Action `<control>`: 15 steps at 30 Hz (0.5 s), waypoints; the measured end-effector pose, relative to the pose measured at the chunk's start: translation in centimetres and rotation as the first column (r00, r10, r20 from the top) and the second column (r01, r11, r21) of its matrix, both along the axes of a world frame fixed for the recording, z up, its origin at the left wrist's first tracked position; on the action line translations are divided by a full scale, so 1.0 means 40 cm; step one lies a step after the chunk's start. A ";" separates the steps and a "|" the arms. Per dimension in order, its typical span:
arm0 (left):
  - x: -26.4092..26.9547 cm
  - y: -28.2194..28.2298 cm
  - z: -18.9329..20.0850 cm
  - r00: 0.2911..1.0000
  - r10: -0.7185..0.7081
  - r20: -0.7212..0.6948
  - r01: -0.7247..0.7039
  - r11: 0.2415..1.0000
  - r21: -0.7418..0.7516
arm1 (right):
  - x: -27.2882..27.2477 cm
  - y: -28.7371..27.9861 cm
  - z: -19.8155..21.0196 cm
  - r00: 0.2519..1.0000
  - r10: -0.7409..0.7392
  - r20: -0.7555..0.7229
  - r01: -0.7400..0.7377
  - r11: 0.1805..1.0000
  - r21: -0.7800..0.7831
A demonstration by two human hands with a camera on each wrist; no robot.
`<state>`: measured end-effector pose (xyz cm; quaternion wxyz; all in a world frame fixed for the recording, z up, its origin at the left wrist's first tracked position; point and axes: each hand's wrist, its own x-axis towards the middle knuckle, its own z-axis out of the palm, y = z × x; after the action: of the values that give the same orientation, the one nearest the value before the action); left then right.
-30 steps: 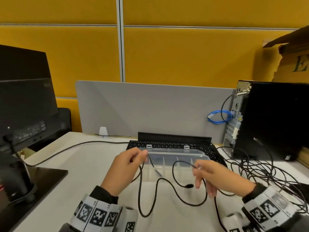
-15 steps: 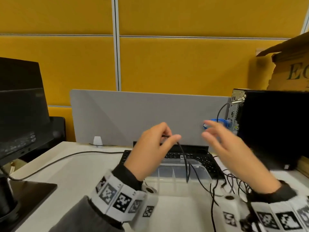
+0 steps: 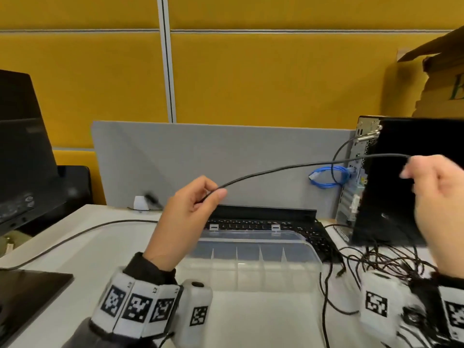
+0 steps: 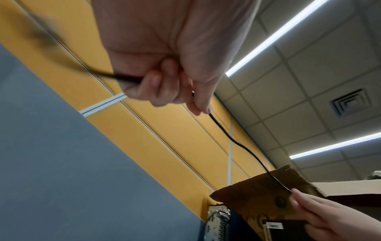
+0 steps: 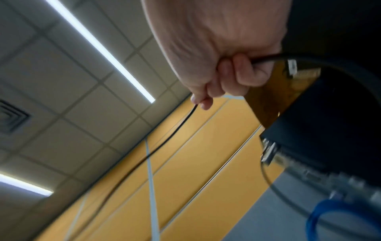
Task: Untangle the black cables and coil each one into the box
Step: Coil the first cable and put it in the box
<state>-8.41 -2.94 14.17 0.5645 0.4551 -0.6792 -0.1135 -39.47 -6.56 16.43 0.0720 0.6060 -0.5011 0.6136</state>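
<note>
A thin black cable (image 3: 296,167) stretches through the air between my two raised hands. My left hand (image 3: 190,209) pinches one end between thumb and forefinger above the clear plastic box (image 3: 301,270); the left wrist view shows the cable (image 4: 243,146) leaving its curled fingers. My right hand (image 3: 437,192) grips the other part at the right, in front of the black computer tower (image 3: 401,187); the right wrist view shows the cable (image 5: 164,141) running out of its fist. A tangle of black cables (image 3: 391,262) lies on the desk right of the box.
A black keyboard (image 3: 263,224) lies behind the box. A monitor (image 3: 22,151) stands at the left with its base (image 3: 27,292) and a cable (image 3: 82,234) across the desk. A grey divider (image 3: 226,167), a coiled blue cable (image 3: 329,175) and cardboard boxes (image 3: 437,79) are at the back.
Both hands have risen from the desk. The right hand, open beside the left half a second ago, now grips the cable and has pulled it out to the right.
</note>
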 end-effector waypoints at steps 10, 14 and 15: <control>-0.062 0.023 -0.008 0.989 -0.123 0.079 0.120 0.992 0.040 | 0.186 0.069 -0.005 0.838 0.139 -0.527 0.021 0.958 0.286; -0.085 0.042 0.002 0.957 -0.289 0.028 0.287 0.956 0.066 | 0.275 0.111 -0.036 0.674 0.529 -0.516 -0.352 0.844 0.405; -0.081 0.047 0.008 0.950 -0.313 0.005 0.312 0.947 0.074 | 0.278 0.116 -0.030 0.684 0.585 -0.436 -0.428 0.805 0.410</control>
<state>-11.65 -1.08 14.47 0.5168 0.3629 -0.7429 -0.2223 -28.35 -1.90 15.21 -0.0484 0.8732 -0.3500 0.3357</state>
